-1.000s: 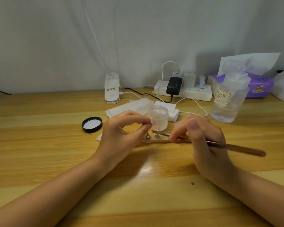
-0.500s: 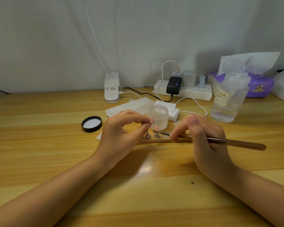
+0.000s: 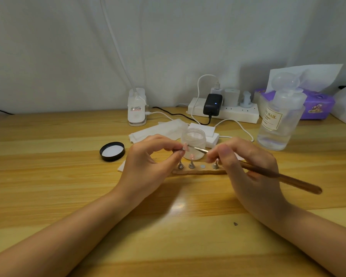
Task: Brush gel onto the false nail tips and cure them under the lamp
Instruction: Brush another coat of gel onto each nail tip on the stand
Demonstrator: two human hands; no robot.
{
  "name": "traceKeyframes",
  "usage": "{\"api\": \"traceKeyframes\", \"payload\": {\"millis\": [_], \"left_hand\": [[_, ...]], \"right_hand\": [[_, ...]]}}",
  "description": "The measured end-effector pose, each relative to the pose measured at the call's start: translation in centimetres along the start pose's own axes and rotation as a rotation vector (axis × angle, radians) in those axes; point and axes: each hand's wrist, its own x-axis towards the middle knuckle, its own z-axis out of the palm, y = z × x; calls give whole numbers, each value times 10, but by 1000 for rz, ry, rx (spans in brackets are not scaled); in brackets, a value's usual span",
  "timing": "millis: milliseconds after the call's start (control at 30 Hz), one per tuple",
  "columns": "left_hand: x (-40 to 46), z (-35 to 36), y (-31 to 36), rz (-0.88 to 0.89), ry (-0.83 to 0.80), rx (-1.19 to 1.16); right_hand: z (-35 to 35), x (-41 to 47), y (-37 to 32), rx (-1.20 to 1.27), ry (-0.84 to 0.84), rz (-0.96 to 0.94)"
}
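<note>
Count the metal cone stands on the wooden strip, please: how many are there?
3. One cone at the strip's left end, a second beside it, a third by the right hand. More may be hidden behind that hand.

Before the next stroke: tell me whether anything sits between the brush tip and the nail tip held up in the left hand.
Nothing visible does. The brush in the right hand reaches straight to the nail tip pinched by the left hand; the jar stands behind them.
</note>
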Motion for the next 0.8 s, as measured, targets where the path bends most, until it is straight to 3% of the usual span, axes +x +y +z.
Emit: {"api": "traceKeyframes", "payload": {"millis": [167,367,533,800], "left_hand": [[0,-1,0,1,-6,10],[0,0,0,-8,-4,10],[0,0,0,-6,-10,6],[0,-1,2,-9,-9,1]], "right_hand": [[3,1,1,0,-72,45],[0,-2,-1,45,-13,32],[3,1,-2,-17,-92,59],[2,-1,0,24,-4,2]]}}
